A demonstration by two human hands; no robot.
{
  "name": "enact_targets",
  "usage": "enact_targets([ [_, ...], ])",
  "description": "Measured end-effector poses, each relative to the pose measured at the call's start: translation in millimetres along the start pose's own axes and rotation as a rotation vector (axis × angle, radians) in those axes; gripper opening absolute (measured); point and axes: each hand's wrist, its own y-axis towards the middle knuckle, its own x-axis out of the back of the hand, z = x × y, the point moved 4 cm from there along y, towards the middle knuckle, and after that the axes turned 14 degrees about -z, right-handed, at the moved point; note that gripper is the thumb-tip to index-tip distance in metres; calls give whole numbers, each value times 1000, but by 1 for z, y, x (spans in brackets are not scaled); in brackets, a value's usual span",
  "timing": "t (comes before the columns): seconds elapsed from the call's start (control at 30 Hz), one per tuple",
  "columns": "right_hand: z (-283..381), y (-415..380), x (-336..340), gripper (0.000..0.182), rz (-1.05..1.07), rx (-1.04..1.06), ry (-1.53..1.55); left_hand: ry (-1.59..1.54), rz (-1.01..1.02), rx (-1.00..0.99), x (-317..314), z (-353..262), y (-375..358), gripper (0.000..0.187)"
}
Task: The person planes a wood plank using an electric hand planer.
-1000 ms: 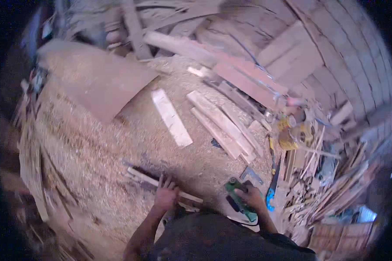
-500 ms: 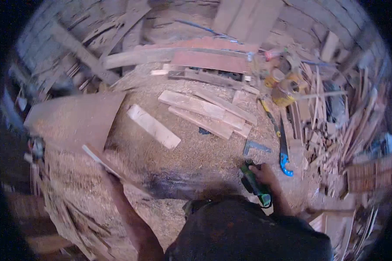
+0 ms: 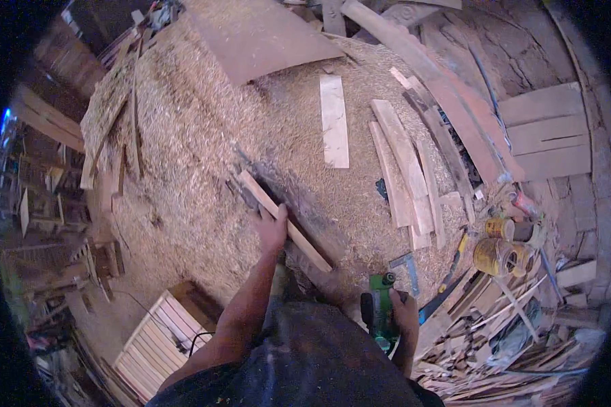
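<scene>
My left hand (image 3: 273, 229) is closed round a narrow wooden board (image 3: 305, 247), which lies slanted along a dark beam (image 3: 282, 190) in front of me. At the lower right, my right hand (image 3: 404, 313) grips a green power tool (image 3: 381, 308) at the side of my body. A pale plank (image 3: 334, 122) lies alone on the shavings beyond the beam. Several more planks (image 3: 400, 163) are stacked loosely to its right. A metal square (image 3: 405, 271) and a saw with a blue handle (image 3: 436, 304) rest near the tool.
Wood shavings (image 3: 176, 136) cover the ground. A large brown sheet (image 3: 265, 41) lies at the top. Yellow cans (image 3: 492, 256) stand at the right above a heap of offcuts (image 3: 482, 339). A slatted wooden piece (image 3: 149, 346) is at the lower left.
The view has turned, so the planks and cans appear farther right. My left hand and its board have come closer to my body, over the dark beam. My right hand still holds the tool.
</scene>
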Motion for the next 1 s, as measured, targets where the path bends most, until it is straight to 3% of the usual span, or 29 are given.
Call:
enact_targets([
  [0.07, 9, -4, 7, 46, 39, 42, 24, 115, -97, 12, -8, 15, -4, 79],
  [0.17, 7, -5, 12, 44, 152, 33, -5, 230, -76, 43, -4, 0, -5, 82],
  [0.2, 7, -8, 13, 44, 160, 39, -7, 196, -151, -11, -3, -1, -5, 79],
  [0.3, 2, -21, 14, 42, 162, 25, 9, 217, -79, 45, 6, -20, -5, 72],
  [0.33, -6, -24, 12, 41, 152, -2, 27, 180, -223, -109, -7, -1, 7, 65],
  [0.47, -23, -29, 0, 38, 139, -39, 207, 247, -184, -68, -7, -11, 32, 65],
  [0.63, -13, -41, -10, 50, 123, -46, 58, 309, -204, -68, -9, -7, 32, 62],
  [0.77, 29, -41, -23, 52, 202, 32, -54, 323, -194, -96, -13, -8, 33, 62],
  [0.9, 19, -35, -48, 33, 48, 329, 0, 327, -166, -26, -12, -17, 60, 61],
  [1.0, 46, -43, -54, 32, 62, 357, 35, 354, -184, -50, -16, -12, 61, 60],
])
